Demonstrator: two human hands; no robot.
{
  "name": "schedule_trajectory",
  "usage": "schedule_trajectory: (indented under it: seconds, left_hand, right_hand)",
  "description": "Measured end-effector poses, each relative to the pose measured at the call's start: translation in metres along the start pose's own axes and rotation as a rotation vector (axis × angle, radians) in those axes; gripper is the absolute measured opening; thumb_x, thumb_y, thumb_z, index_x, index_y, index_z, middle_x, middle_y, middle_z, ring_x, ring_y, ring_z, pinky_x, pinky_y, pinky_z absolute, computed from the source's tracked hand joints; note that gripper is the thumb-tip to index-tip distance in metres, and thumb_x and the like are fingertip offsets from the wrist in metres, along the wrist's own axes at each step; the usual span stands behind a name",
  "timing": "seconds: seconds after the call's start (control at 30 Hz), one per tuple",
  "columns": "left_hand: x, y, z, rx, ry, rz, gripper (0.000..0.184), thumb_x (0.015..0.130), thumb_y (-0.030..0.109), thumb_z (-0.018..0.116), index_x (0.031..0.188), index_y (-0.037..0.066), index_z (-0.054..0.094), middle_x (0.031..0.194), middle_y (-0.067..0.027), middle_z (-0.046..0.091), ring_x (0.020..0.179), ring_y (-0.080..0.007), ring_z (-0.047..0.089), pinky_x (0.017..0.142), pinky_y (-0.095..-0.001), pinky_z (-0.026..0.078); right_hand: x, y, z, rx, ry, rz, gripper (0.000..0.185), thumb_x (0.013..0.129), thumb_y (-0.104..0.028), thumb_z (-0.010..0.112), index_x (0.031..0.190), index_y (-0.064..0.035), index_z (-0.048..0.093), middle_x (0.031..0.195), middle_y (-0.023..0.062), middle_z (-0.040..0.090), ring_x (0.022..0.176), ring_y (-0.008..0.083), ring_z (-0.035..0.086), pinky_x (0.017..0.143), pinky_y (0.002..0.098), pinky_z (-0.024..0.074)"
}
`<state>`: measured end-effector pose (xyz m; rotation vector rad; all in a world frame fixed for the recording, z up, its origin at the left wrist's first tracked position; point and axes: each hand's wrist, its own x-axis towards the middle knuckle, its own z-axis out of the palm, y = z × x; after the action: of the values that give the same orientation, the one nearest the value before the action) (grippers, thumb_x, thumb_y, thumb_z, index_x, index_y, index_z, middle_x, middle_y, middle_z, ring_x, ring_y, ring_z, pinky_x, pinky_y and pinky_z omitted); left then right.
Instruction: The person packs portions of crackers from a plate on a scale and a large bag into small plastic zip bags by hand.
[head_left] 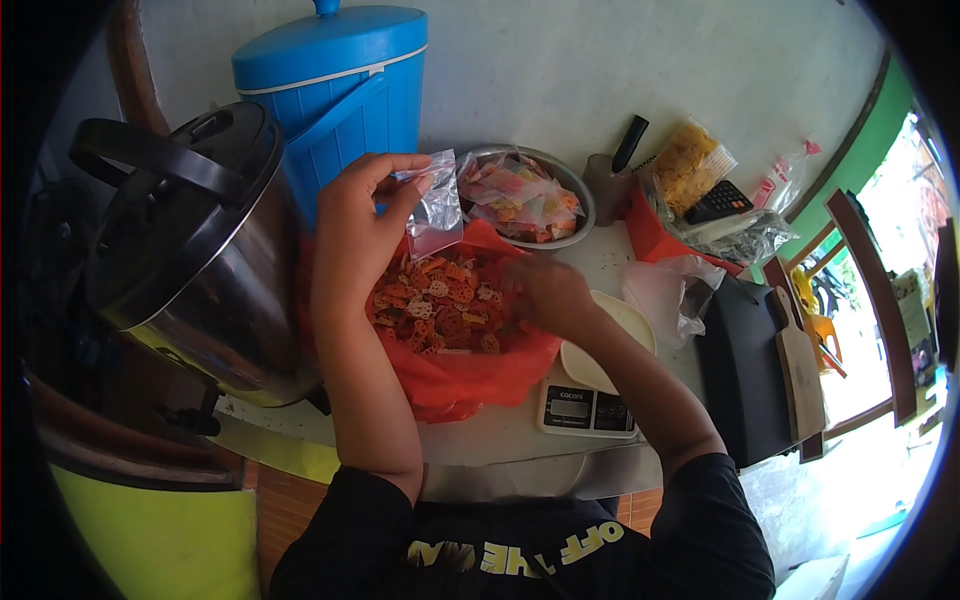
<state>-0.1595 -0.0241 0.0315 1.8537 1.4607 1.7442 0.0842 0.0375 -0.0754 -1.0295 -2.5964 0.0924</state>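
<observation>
Across the desk (pixel 608 255), we are facing a red bag (pixel 480 385), open likely for easy reach, a scale (pixel 570 408) beside it. Our left hand (pixel 365 210) is pinching a clear bag (pixel 436 215) between its fingers, above the snacks (pixel 430 312); our right hand (pixel 562 300) is reaching at them, its fingers too blurred to tell.

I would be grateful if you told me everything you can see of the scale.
The scale lies flat on the table, beside the red bag and near the front edge. Its pale body, seemingly plastic, has a greyish display, a black button panel and the word "coconi". On top sits a rounded cream tray; its visible parts bear nothing. The right forearm crosses above, hiding some of it; whether they touch is unclear, and I can read no weight.
</observation>
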Motion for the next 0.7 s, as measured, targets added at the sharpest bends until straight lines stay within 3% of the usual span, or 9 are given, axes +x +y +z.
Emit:
schedule_trajectory:
  seconds: [0.07, 0.17, 0.27, 0.47, 0.57, 0.63, 0.7]
  left_hand:
    - [0.0, -0.001, 0.001, -0.002, -0.002, 0.001, 0.021, 0.088, 0.013, 0.072, 0.106, 0.003, 0.072, 0.086, -0.0039, 0.07, 0.072, -0.008, 0.058, 0.068, -0.0253, 0.046]
    - [0.001, -0.001, 0.001, 0.018, -0.003, 0.0, 0.021, 0.088, 0.013, 0.072, 0.106, 0.003, 0.072, 0.088, -0.0035, 0.07, 0.072, -0.0083, 0.058, 0.068, -0.0255, 0.046]
    - [0.001, 0.0, 0.002, 0.041, -0.009, -0.002, 0.021, 0.088, 0.014, 0.072, 0.105, 0.003, 0.072, 0.089, -0.0038, 0.07, 0.072, -0.009, 0.058, 0.068, -0.0257, 0.047]
    - [-0.001, 0.002, 0.004, 0.043, -0.025, 0.018, 0.02, 0.088, 0.014, 0.072, 0.106, 0.004, 0.072, 0.09, -0.0045, 0.07, 0.074, -0.0099, 0.061, 0.068, -0.0259, 0.047]
    - [-0.001, 0.0, 0.005, 0.03, -0.023, 0.029, 0.021, 0.088, 0.013, 0.072, 0.106, 0.004, 0.072, 0.09, -0.0048, 0.07, 0.074, -0.0101, 0.061, 0.068, -0.0259, 0.048]
    - [-0.001, -0.001, 0.004, 0.036, -0.027, 0.032, 0.021, 0.088, 0.013, 0.072, 0.106, 0.004, 0.072, 0.09, -0.005, 0.07, 0.074, -0.0102, 0.062, 0.068, -0.0259, 0.048]
    - [0.0, 0.0, 0.004, 0.039, -0.029, 0.006, 0.021, 0.088, 0.013, 0.072, 0.106, 0.004, 0.072, 0.091, -0.0053, 0.071, 0.075, -0.0103, 0.062, 0.068, -0.0259, 0.048]
  right_hand:
    - [-0.013, -0.013, 0.007, 0.083, -0.183, -0.126, 0.033, 0.077, -0.021, 0.071, 0.108, -0.0168, 0.062, 0.088, 0.0056, 0.064, 0.086, 0.0274, 0.066, 0.072, 0.0389, 0.0542]
    - [-0.034, -0.04, 0.02, -0.065, -0.022, -0.184, 0.031, 0.076, -0.023, 0.073, 0.103, -0.0134, 0.064, 0.097, 0.0063, 0.062, 0.094, 0.026, 0.063, 0.073, 0.0367, 0.0535]
    - [-0.041, -0.041, 0.035, -0.047, -0.065, -0.117, 0.028, 0.077, -0.022, 0.073, 0.1, -0.0098, 0.064, 0.103, 0.0078, 0.059, 0.101, 0.0276, 0.061, 0.075, 0.038, 0.0532]
    - [-0.041, -0.027, 0.028, 0.393, -0.089, -0.024, 0.018, 0.082, -0.017, 0.071, 0.098, -0.0087, 0.067, 0.096, 0.0066, 0.067, 0.094, 0.0253, 0.066, 0.078, 0.0368, 0.0543]
    - [-0.034, -0.013, -0.009, 0.571, -0.04, 0.12, 0.019, 0.082, -0.021, 0.07, 0.099, -0.013, 0.07, 0.092, 0.007, 0.07, 0.091, 0.0219, 0.068, 0.074, 0.0385, 0.0539]
    - [-0.03, -0.004, -0.055, 0.438, -0.12, 0.246, 0.02, 0.081, -0.025, 0.072, 0.098, -0.0149, 0.072, 0.095, 0.0068, 0.071, 0.092, 0.0223, 0.068, 0.079, 0.0372, 0.0535]
    - [-0.032, 0.012, -0.083, 0.162, -0.267, 0.199, 0.022, 0.083, -0.024, 0.073, 0.103, -0.016, 0.074, 0.096, 0.0046, 0.071, 0.089, 0.0204, 0.068, 0.077, 0.0347, 0.0539]
